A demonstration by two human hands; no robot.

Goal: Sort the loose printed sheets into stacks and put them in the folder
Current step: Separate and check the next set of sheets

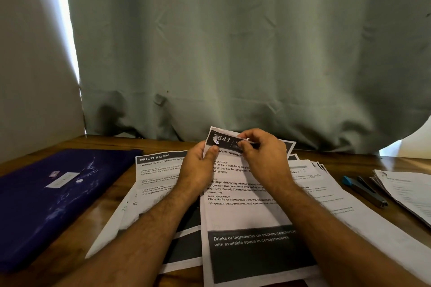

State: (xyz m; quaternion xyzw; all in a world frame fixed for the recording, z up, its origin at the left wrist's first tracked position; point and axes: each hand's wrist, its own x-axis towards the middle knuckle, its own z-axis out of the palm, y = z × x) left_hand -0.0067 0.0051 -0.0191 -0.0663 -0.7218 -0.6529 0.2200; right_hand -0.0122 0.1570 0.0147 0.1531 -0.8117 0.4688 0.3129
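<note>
- The person's left hand [200, 158] pinches the far left corner of the top printed sheet [242, 212], thumb on the upper face and fingers curled beneath; the corner is lifted and curls up off the pile
- The right hand [261, 147] grips the same far edge just to the right, fingers [247, 135] curled over the dark header band, which reads "641"
- This sheet lies in the middle of the wooden table [112, 214], its near end flat, atop other loose sheets; one headed "MULTI-ROOM" [158, 170] lies to its left, partly under the left forearm; more sheets [331, 193] fan out to the right
- A dark blue folder [51, 198] lies closed at the left of the table, apart from the sheets
- A separate paper stack [408, 191] sits at the right edge; between it and the middle pile lies a dark stapler [366, 191] with a blue end
- A grey-green curtain [233, 42] hangs behind the table's far edge
</note>
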